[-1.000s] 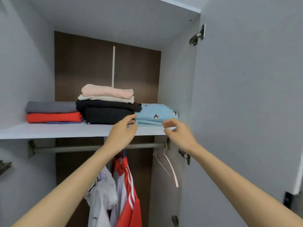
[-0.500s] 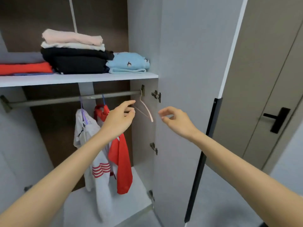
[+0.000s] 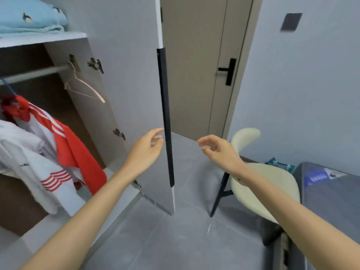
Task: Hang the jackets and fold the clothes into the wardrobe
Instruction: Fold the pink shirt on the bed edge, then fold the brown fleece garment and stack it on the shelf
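Note:
The open wardrobe fills the left side. A folded light blue garment (image 3: 29,18) lies on its shelf (image 3: 44,38) at the top left. Below, a red and white jacket (image 3: 66,141) and a white jacket (image 3: 25,162) hang from the rail (image 3: 39,72). An empty pink hanger (image 3: 85,88) hangs at the rail's right end. My left hand (image 3: 146,151) hovers in front of the open wardrobe door (image 3: 134,75), fingers relaxed and holding nothing. My right hand (image 3: 218,151) is raised to its right, loosely curled and empty.
The door's black edge strip (image 3: 165,117) stands between my hands. A cream chair (image 3: 259,184) with black legs stands at the right, beside a grey mattress (image 3: 331,191). A beige room door (image 3: 194,65) with a black handle is behind. Grey tiled floor lies below.
My view has swung right and down, away from the shelf toward the room. Both hands came away from the shelf edge and now hover empty near the wardrobe door.

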A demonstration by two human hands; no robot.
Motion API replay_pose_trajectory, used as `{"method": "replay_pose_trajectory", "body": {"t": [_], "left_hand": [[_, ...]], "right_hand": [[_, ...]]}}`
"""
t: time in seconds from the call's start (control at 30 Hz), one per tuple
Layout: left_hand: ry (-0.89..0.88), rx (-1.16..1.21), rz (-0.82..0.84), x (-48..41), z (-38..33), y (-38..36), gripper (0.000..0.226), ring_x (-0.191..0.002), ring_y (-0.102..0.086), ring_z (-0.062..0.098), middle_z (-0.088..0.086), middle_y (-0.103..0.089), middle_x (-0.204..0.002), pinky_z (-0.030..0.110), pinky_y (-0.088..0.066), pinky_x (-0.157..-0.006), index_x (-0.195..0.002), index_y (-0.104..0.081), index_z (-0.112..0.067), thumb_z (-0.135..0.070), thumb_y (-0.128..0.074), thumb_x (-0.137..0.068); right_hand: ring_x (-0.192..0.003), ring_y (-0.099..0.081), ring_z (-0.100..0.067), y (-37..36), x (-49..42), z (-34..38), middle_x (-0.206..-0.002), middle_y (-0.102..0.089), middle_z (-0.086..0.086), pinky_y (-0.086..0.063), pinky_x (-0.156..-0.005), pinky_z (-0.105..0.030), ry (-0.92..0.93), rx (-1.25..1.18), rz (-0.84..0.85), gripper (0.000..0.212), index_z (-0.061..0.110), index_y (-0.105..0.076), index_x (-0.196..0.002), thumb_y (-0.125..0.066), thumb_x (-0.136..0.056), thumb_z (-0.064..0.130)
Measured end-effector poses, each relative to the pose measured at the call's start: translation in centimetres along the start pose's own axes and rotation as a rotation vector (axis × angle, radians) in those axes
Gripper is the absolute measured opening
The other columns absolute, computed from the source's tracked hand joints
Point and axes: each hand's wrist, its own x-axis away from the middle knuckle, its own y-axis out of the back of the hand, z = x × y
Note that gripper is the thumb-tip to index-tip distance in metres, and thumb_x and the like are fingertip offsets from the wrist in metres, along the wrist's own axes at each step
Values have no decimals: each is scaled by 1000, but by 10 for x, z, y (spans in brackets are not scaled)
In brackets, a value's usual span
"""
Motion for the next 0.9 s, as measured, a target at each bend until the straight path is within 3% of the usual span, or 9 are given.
{"method": "replay_pose_trajectory", "body": {"t": [0.1,0.23,0.37,0.43,0.5,0.7,0.9], "left_hand": [[-43,34,130,-4,-23,-59,36,-101,-55,2,-6,-60,-122,15,-38,-85,-134,-50,-30,-23,-47,-98],[-116,40,301,-8,-65,-149,37,-107,-53,3,-6,-59,-124,19,-37,-89,-136,-48,-28,-24,-47,-99],[-196,26,445,-7,-114,-249,37,-101,-53,3,-5,-60,-122,15,-37,-75,-136,-49,-26,-21,-46,-98],[-207,25,509,-4,-137,-299,38,-97,-54,7,-4,-59,-120,13,-40,-68,-135,-49,-25,-20,-46,-98],[-211,15,589,1,-158,-348,38,-98,-55,9,-3,-59,-121,19,-44,-74,-135,-49,-24,-20,-46,-98],[-243,-64,797,29,-206,-488,36,-99,-55,14,1,-61,-120,24,-39,-84,-133,-51,-23,-20,-48,-97],[-255,-154,1029,65,-234,-612,37,-109,-58,22,4,-63,-119,27,-40,-95,-132,-53,-19,-17,-48,-96]], "right_hand": [[-77,-61,-12,40,36,-47,-106,-65,13,-45,-70,-15,-114,15,-88,22,22,-65,-108,-54,-93,11],[-79,-62,-3,101,84,-106,-101,-64,15,-44,-69,-8,-237,40,-193,22,26,-63,-105,-55,-92,11],[-81,-59,1,162,137,-168,-100,-64,12,-41,-72,-5,-362,65,-320,23,20,-64,-107,-55,-90,7],[-81,-60,-3,191,165,-202,-102,-66,12,-42,-74,-10,-451,63,-369,25,22,-64,-109,-54,-90,9],[-87,-63,-12,217,193,-235,-104,-67,10,-43,-80,-20,-527,61,-406,27,21,-64,-111,-54,-90,9],[-90,-61,-11,267,282,-336,-106,-68,5,-40,-80,-16,-763,30,-525,22,18,-66,-110,-56,-91,11],[-105,-61,-17,287,370,-418,-114,-68,0,-44,-95,-27,-1056,-74,-613,22,15,-67,-108,-54,-91,8]]}}
